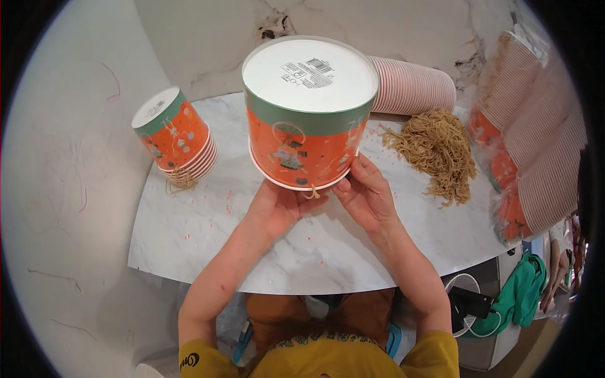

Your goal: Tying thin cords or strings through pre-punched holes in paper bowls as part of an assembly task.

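Note:
An upside-down orange paper bucket (302, 151) with a green band and white base is lifted up close in front of me. My left hand (280, 205) supports it from below at the near rim, its fingertips partly hidden under the bucket. My right hand (370, 192) pinches the rim on the right with thumb and fingers. A short loop of tan string (313, 191) pokes out at the near rim, between my hands. To the left stands a stack of similar upturned buckets (179, 129), with string ends hanging from their rims.
On the right of the marble-patterned table (208, 252) lies a heap of tan strings (438, 154). Behind it a long stack of nested buckets (416, 85) rests on its side. Bagged bucket stacks (529, 138) crowd the right edge. Below are a green cloth (523, 290) and a white cable (463, 280).

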{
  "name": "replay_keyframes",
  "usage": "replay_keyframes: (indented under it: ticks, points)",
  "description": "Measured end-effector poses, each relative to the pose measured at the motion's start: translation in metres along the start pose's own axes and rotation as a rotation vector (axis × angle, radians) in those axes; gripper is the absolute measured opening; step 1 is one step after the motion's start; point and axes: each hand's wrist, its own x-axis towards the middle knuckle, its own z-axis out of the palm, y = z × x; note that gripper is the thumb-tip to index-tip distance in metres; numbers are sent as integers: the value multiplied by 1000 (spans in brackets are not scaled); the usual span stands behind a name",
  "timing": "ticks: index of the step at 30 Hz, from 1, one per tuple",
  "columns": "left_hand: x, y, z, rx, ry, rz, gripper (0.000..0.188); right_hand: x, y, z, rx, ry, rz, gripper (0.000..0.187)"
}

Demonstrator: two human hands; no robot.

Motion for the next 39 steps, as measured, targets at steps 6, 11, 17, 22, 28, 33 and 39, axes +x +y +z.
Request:
replay_keyframes:
  ticks: [6,11,17,22,28,33,39]
  points:
    - [0,25,3,-254,366,148,16,-3,-5,-1,-84,28,9,23]
    - [3,40,-54,-347,-147,200,11,-2,-6,2,-159,89,38,22]
    - [-1,52,-16,-137,429,417,7,-3,-14,-1,-260,82,74,22]
    - [-14,62,-11,66,407,691,20,4,2,-2,-281,96,135,21]
    - [-34,78,-13,547,281,1113,33,28,12,34,-285,104,175,22]
    - [-57,107,-8,905,297,1417,47,69,31,75,-490,54,55,52]
    - [-79,178,-29,1113,421,1597,59,139,77,101,-595,-164,36,62]
